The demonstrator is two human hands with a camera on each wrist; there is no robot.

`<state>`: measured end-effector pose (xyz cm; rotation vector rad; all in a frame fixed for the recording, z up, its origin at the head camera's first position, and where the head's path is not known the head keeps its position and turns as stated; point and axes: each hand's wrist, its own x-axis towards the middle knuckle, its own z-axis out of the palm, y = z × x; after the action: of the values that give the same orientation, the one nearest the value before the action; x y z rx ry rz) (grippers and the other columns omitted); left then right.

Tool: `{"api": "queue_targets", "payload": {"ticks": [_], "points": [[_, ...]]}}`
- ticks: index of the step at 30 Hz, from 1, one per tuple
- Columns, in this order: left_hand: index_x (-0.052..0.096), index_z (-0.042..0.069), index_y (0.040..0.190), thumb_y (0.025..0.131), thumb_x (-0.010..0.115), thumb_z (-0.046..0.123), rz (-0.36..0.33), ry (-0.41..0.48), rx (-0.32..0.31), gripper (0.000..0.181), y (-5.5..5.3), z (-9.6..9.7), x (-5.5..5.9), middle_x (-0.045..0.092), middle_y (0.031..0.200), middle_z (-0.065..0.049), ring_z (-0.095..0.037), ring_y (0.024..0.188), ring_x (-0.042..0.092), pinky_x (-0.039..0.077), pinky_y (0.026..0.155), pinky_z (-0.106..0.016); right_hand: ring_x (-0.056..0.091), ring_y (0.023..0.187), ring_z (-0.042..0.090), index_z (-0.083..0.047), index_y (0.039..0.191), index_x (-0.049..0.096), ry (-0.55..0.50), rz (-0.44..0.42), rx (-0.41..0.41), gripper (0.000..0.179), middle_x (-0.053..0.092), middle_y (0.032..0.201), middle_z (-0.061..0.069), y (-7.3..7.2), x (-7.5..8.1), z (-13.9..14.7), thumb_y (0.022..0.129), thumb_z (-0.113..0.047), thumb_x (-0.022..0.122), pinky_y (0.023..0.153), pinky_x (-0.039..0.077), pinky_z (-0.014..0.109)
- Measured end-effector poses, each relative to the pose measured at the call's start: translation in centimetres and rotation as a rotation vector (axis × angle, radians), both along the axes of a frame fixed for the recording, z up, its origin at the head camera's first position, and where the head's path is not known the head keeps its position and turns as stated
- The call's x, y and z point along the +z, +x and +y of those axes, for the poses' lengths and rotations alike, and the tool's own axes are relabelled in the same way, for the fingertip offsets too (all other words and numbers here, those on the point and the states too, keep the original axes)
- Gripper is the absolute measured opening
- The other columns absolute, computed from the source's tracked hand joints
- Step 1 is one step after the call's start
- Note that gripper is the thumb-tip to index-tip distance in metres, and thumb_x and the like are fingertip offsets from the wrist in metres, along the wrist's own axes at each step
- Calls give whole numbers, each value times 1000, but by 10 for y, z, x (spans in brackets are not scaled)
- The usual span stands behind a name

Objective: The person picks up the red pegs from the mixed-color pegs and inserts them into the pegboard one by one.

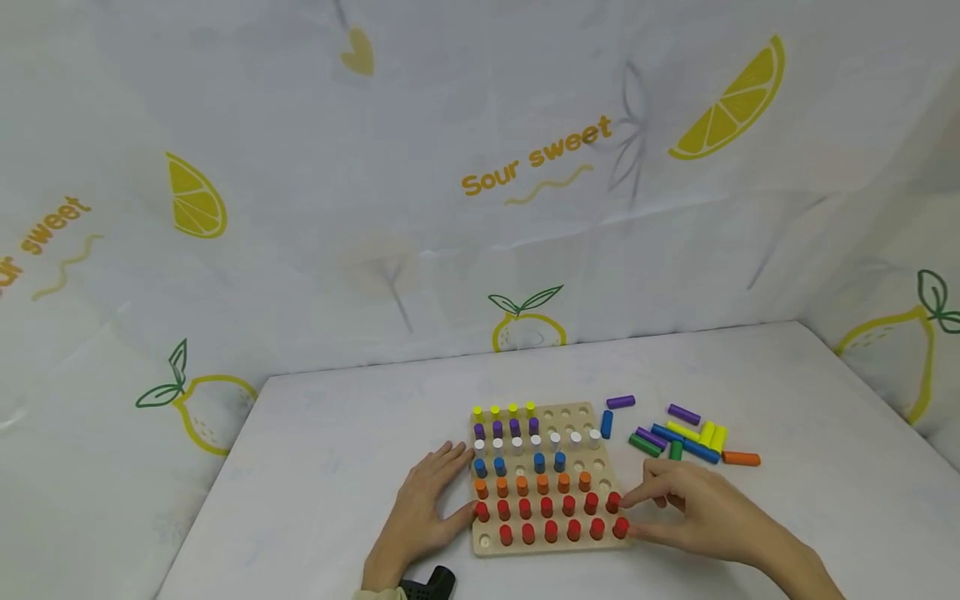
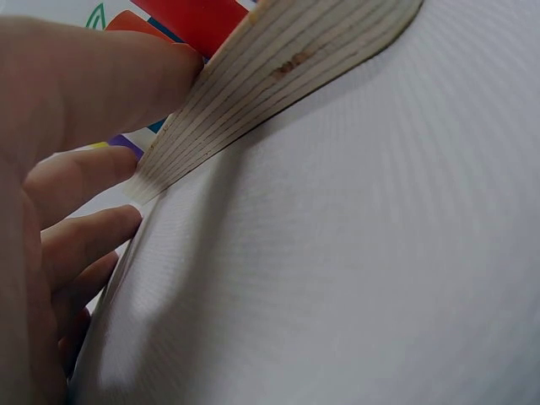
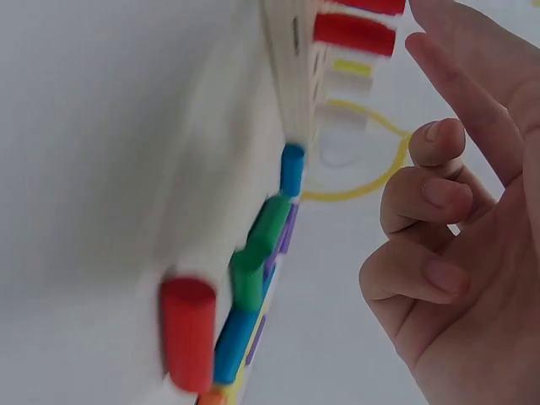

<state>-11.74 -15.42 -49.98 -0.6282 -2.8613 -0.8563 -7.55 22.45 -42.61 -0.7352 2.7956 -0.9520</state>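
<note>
A wooden pegboard (image 1: 555,550) stands on the table with rows of upright pegs: yellow, purple, white, blue, orange and two red rows at the front. My left hand (image 1: 423,517) rests along the board's left edge, its thumb and fingers against the side in the left wrist view. At the front right corner, my right hand (image 1: 701,512) has its index fingertip at the end red peg (image 1: 613,502) and its thumb near the front-row red peg (image 1: 621,527). Thumb and index are apart; the other fingers are bent. In the right wrist view a red peg (image 3: 190,333) lies loose.
Right of the board lie several loose pegs, among them a purple peg (image 1: 620,402), a blue peg (image 1: 607,424), a green peg (image 1: 645,445) and an orange peg (image 1: 741,458). A patterned cloth (image 1: 420,208) hangs behind the white table (image 1: 322,467).
</note>
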Motion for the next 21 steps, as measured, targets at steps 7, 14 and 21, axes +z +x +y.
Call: {"api": "queue_targets", "payload": {"ticks": [7, 14, 21], "points": [[56, 26, 147, 86, 69, 44, 8, 5, -11, 65, 0, 0, 0, 58, 152, 1, -26, 148, 46, 39, 122, -55, 42, 67, -1, -30, 101, 81, 53, -124, -2, 24, 44, 78, -11, -1, -7, 44, 81, -41, 84, 52, 35, 17], [56, 26, 147, 86, 69, 44, 10, -5, -7, 65, 0, 0, 1, 58, 152, 1, -26, 148, 47, 39, 122, -54, 47, 74, 1, -28, 103, 80, 39, -257, 31, 23, 47, 83, -7, -6, -14, 83, 81, -33, 85, 57, 41, 17], [57, 24, 147, 86, 69, 43, 11, -3, -11, 65, 0, 0, 0, 58, 152, 0, -26, 148, 47, 39, 122, -54, 46, 77, 0, -29, 104, 79, 34, -290, 60, 21, 48, 87, -7, -10, -19, 97, 84, -31, 83, 59, 40, 18]]}}
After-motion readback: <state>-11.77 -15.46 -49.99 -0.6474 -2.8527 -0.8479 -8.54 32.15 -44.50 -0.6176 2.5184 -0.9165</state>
